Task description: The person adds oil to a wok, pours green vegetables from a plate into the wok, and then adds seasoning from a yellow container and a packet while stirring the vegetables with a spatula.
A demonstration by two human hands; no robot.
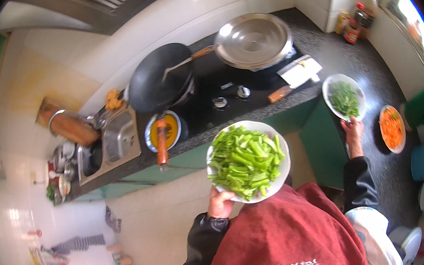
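Observation:
My left hand (220, 203) grips the lower left rim of a white plate (285, 155) heaped with cut green vegetable stalks (246, 162), held up in front of my red apron (288, 238). My right hand (353, 133) reaches to the right and has its fingers at the near rim of an oval white plate (332, 82) with chopped green herbs (343, 99). The thumb lies on that rim; the fingers under it are hidden. To the right of this hand, an oval dish of shredded orange vegetable (391, 128), probably carrot, rests on the dark counter.
On the black cooktop stand a wok (150, 80) with a spatula (183, 62) and a pan under a metal lid (254, 40). A cleaver (296, 74) lies near the counter's edge. Left are a bowl of yellow liquid (170, 131) and a sink (121, 139); bottles (357, 21) stand back right.

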